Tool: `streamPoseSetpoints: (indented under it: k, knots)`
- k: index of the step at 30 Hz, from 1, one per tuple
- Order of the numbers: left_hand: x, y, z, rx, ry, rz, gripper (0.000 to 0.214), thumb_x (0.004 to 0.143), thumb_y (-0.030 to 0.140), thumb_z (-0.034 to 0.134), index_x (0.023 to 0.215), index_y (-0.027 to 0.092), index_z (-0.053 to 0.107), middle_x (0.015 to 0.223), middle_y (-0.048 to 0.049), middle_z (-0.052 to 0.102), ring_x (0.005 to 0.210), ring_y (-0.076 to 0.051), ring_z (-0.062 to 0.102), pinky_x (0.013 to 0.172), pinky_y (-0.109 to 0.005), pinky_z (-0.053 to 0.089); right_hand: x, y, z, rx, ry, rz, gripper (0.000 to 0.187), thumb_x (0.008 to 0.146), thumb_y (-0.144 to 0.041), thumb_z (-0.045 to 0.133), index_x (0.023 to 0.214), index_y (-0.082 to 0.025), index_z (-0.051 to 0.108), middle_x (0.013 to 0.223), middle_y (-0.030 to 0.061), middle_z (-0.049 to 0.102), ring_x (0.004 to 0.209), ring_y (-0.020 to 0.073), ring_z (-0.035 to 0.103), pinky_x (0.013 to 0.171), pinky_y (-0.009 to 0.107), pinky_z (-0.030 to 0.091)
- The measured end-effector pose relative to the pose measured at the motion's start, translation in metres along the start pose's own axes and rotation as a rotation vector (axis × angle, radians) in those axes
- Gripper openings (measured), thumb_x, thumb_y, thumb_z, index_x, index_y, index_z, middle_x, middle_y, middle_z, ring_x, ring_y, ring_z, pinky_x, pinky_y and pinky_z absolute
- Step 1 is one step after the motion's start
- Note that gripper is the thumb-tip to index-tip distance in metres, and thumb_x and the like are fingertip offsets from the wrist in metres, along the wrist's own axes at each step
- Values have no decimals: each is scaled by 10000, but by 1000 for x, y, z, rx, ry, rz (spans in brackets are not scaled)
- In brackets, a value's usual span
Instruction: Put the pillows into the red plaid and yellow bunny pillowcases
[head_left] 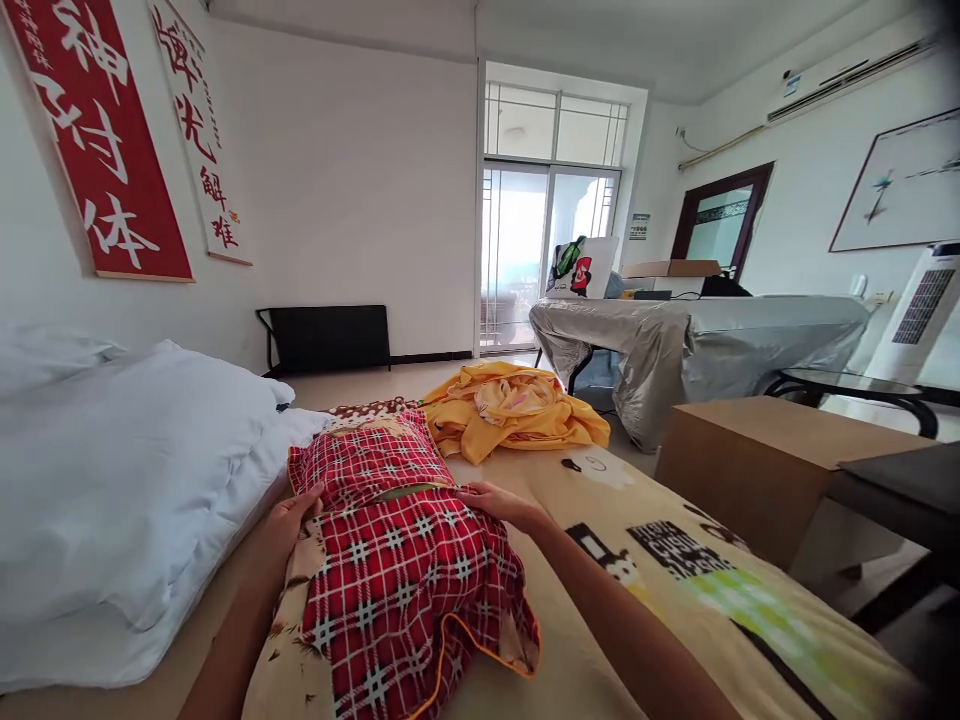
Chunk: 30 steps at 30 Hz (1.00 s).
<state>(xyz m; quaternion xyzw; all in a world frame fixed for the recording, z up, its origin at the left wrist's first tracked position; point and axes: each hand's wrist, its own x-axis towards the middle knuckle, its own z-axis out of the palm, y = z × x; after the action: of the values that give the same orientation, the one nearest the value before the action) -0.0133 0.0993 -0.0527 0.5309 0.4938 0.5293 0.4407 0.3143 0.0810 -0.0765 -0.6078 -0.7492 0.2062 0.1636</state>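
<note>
A red plaid pillowcase (390,570) with white and black lines and orange piping lies on the bed. Its far half is plump; the near half lies looser and folds over at the right corner. Across its middle runs a slit, where a strip of greenish-yellow cloth (409,491) shows. My left hand (298,508) pinches the left edge of the pillowcase beside the slit. On the other side, my right hand (499,502) has its fingers closed on the right edge at the slit's end. The fingertips of both hands are partly hidden by fabric.
White bedding (142,500) is heaped at the left. A crumpled yellow cloth (517,410) lies beyond the pillowcase on the patterned bed sheet (555,620). To the right stand a cardboard box (750,470) and a table under a silver cover (660,350).
</note>
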Motion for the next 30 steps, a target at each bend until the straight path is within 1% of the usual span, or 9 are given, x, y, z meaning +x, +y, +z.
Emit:
streamPoseSetpoints:
  k: [3,7,10,12,15,20,25,28,30]
  knots:
    - [-29,39,16,-117,23,75,570,558,697,619,445,203,359,436,37,369,414,-91,339,438,-239,359,-3,-16,-29,-115,27,-26,202,879,-300,556,911,-158,697,901,21,706,831,162,631,672,203,441]
    - [-98,84,81,-222,-160,314,510,799,554,489,465,199,339,441,27,358,421,-91,337,443,-224,351,0,-49,-75,-298,279,15,204,826,-137,509,931,-142,684,973,98,692,905,217,622,744,264,417]
    - [-146,85,131,264,-555,731,315,887,354,464,691,159,616,614,-32,592,550,-129,535,523,-224,429,-10,-67,-122,-401,548,67,299,867,-138,402,1042,-146,643,1037,142,665,934,245,613,761,308,403]
    - [-163,72,148,601,-500,1208,259,875,308,517,1045,155,639,877,-105,684,781,-210,640,668,-291,508,-20,-74,-155,-457,707,78,318,875,-137,370,1065,-159,624,1071,138,647,954,248,598,784,321,388]
    - [-166,51,143,738,-308,1618,309,883,309,517,1152,177,593,1115,-122,677,1024,-235,620,818,-323,511,-32,-80,-196,-522,908,60,324,885,-135,345,1079,-159,604,1099,131,618,1000,250,558,806,328,366]
    - [-132,54,81,768,-116,1746,284,793,82,467,1012,134,641,998,-113,707,1024,-220,610,949,-346,441,-36,-85,-238,-426,1414,-192,244,835,-107,379,922,-157,601,898,85,613,828,201,540,694,293,364]
    - [-49,56,19,645,387,1368,445,793,157,588,1234,195,534,1193,-139,586,1158,-264,530,1010,-416,404,-55,-101,-246,-431,1609,-510,167,915,-189,383,898,-208,548,891,84,591,839,185,502,725,298,374]
    - [7,27,-4,377,497,784,766,724,424,671,1376,134,393,1444,-189,373,1380,-329,291,1147,-478,214,-72,-113,-242,-480,1554,-542,220,979,-265,329,948,-236,545,929,89,571,901,205,492,781,322,362]
    - [30,-3,-11,31,350,229,1138,583,515,752,1485,176,148,1563,-183,138,1426,-320,206,1167,-458,157,-78,-119,-240,-500,1527,-546,260,989,-276,298,964,-244,555,944,86,562,922,213,494,795,334,358]
